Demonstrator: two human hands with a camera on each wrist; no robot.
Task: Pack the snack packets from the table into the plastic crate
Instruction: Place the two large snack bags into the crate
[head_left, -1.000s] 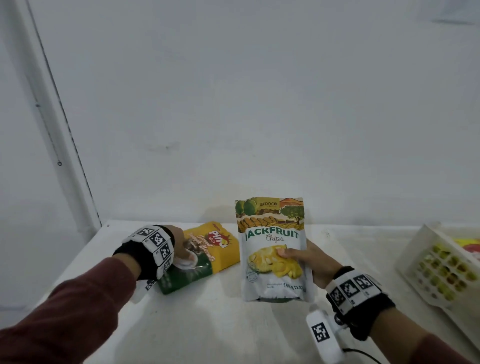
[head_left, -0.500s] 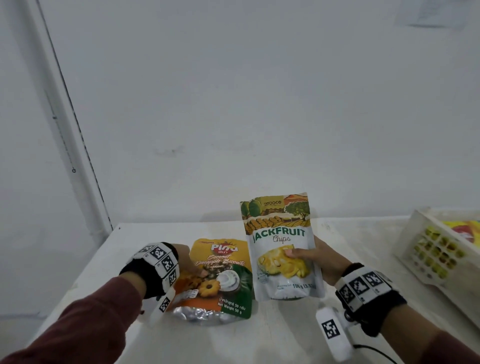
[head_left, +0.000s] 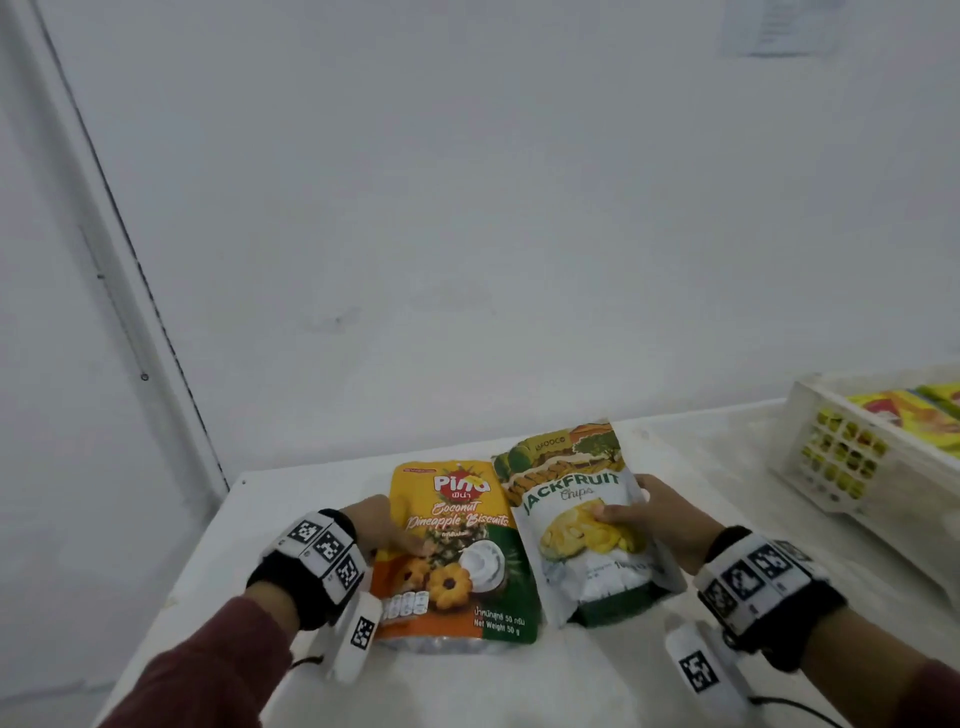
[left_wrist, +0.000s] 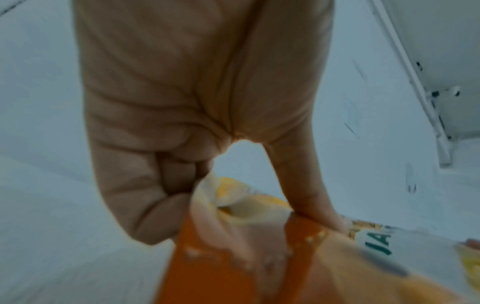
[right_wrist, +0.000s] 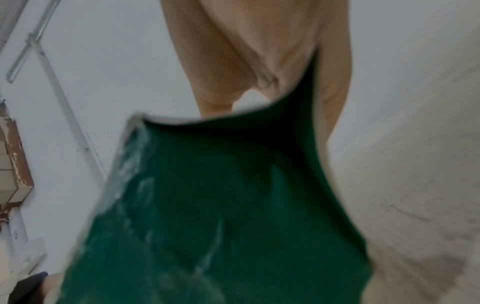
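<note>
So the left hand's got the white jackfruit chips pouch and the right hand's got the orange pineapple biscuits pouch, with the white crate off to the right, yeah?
Swapped: in the head view the left hand holds the orange pineapple biscuits pouch, and the right hand holds the white jackfruit chips pouch. The white plastic crate is indeed right.
</note>
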